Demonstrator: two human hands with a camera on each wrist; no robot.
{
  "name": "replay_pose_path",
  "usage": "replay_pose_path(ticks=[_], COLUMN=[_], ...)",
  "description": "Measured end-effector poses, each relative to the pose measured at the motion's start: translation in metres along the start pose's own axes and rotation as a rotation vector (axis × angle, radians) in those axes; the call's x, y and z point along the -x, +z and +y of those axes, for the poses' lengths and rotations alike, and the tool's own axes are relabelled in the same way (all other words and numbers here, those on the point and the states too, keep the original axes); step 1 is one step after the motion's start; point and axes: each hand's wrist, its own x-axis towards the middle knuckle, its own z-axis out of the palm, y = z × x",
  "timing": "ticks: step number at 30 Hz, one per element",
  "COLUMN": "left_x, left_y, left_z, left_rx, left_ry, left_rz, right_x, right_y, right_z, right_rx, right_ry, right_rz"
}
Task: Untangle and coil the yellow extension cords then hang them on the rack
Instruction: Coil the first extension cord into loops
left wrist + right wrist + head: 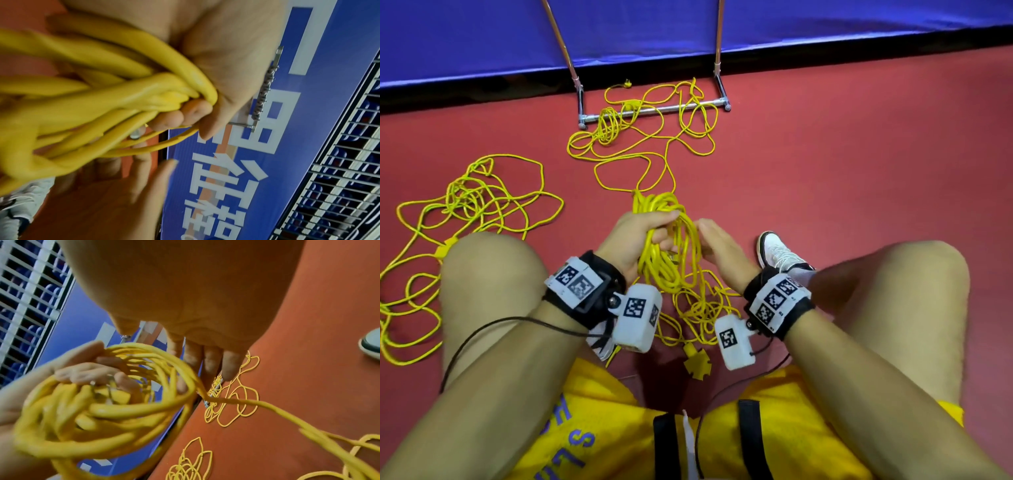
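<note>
My left hand [643, 233] grips a coil of yellow extension cord [671, 260] in front of my knees, fingers curled round its loops [123, 100]. My right hand [717, 243] is just right of the coil with straight fingers [205, 361] and holds nothing. One strand [277, 410] runs from the coil down to loose loops on the floor. The cord's yellow socket end [697, 363] lies between my legs. A tangled cord [465, 212] lies at the left. Another tangle [647, 144] lies across the metal rack's base bar [654, 110].
I crouch on a red floor with my knees at either side. My white shoe [780, 253] is right of the hands. A blue banner [791, 27] stands behind the rack's two posts. The rack's hook bar [265, 87] shows in the left wrist view.
</note>
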Motion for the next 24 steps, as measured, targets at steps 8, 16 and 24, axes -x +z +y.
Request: replay_pose_path(ticks=[8, 16, 24], left_x=[-0.007, 0.013, 0.019], left_y=[-0.018, -0.003, 0.004], left_z=[0.008, -0.011, 0.000], left_rx=[-0.023, -0.208, 0.299], left_ry=[0.107, -0.165, -0.062], left_rz=[0.164, -0.364, -0.469], right_x=[-0.007, -0.009, -0.024], right_y=[-0.037, -0.057, -0.035], right_z=[0.004, -0.020, 0.029], right_rx=[0.313, 0.307, 0.828], right_ry=[-0.106, -0.348, -0.059], right_rz=[0.181, 0.646, 0.042])
